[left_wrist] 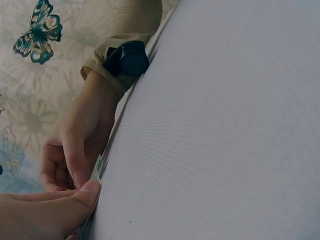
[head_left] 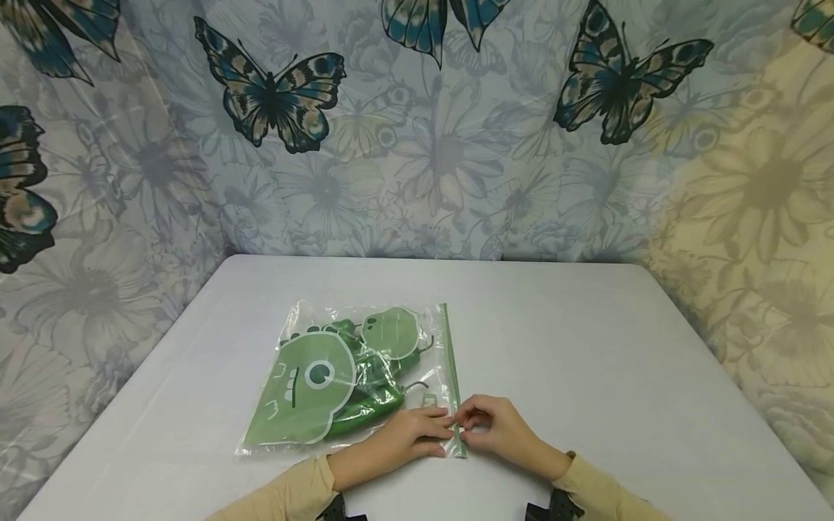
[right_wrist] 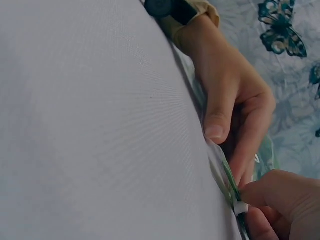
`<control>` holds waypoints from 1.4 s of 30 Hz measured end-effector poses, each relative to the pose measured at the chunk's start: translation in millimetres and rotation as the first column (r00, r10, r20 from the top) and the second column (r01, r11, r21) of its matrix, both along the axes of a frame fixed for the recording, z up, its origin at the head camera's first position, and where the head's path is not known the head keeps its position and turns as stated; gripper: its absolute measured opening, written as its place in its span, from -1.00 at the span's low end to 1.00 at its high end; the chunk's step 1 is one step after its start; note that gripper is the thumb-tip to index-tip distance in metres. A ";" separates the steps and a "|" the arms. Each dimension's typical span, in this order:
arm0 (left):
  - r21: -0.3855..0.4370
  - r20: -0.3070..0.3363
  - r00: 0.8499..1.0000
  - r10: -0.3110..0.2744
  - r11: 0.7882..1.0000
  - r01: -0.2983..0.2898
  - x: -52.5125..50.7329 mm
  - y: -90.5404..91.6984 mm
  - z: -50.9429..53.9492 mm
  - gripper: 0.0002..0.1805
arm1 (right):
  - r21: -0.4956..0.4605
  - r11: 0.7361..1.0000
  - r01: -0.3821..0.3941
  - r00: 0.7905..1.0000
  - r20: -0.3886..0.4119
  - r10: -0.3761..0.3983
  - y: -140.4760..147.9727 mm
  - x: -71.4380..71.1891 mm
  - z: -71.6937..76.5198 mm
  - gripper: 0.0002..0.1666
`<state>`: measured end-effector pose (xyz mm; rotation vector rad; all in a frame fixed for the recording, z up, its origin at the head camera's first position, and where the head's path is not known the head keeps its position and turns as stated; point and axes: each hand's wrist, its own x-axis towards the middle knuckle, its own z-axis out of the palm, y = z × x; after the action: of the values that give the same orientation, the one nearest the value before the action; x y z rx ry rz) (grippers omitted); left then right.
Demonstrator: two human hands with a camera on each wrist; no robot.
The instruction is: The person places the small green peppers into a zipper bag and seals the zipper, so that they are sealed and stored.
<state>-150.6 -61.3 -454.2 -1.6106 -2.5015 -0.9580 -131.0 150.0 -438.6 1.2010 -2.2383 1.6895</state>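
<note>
A clear zip bag (head_left: 296,427) printed with green cartoon dinosaur faces lies flat on the table, its green zip edge (head_left: 451,347) facing right. Inside it are several glossy green peppers (head_left: 368,409) with curved stems, partly covered by the print. My left hand (head_left: 417,433) lies over the bag's near right corner, thumb and fingers holding the bag beside the zip edge. Just to its right, my right hand (head_left: 498,430) pinches the small white zip slider (right_wrist: 241,207) at that edge. The two hands' fingertips are close together.
The white table (head_left: 573,347) extends around the bag on all sides. Behind and beside it hangs a cloth backdrop (head_left: 449,195) with butterflies and flowers. Dark camera mounts (head_left: 557,504) are strapped at both wrists.
</note>
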 end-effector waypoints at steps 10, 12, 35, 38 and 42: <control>0.007 0.000 1.000 -0.027 1.000 0.027 -1.3 -0.2 -0.8 -0.66 | 0.031 0.997 0.073 0.996 0.040 -0.075 5.9 -25.1 -19.3 -0.74; 0.000 0.002 1.000 -0.029 1.000 0.029 -1.3 -0.7 -1.1 -0.66 | 0.056 0.993 0.104 0.993 0.056 -0.107 7.2 -30.0 -25.7 -0.76; -0.023 -0.011 0.999 -0.040 0.999 0.040 -1.2 1.0 1.0 -0.67 | 0.203 0.947 0.250 0.954 0.119 -0.277 -0.7 -45.5 18.1 -0.90; -0.035 -0.018 0.999 -0.044 0.998 0.043 -0.4 -0.1 2.2 -0.67 | 0.200 0.942 0.269 0.951 0.102 -0.293 0.3 -53.2 10.3 -0.91; -0.048 -0.038 0.998 -0.053 0.998 0.051 -0.1 -0.7 5.3 -0.68 | 0.202 0.933 0.299 0.941 0.098 -0.323 5.2 -68.5 -8.7 -0.91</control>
<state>-150.7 -62.0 -449.0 -1.6982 -2.4861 -0.8698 -199.5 155.2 -447.4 0.7252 -2.5464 1.5041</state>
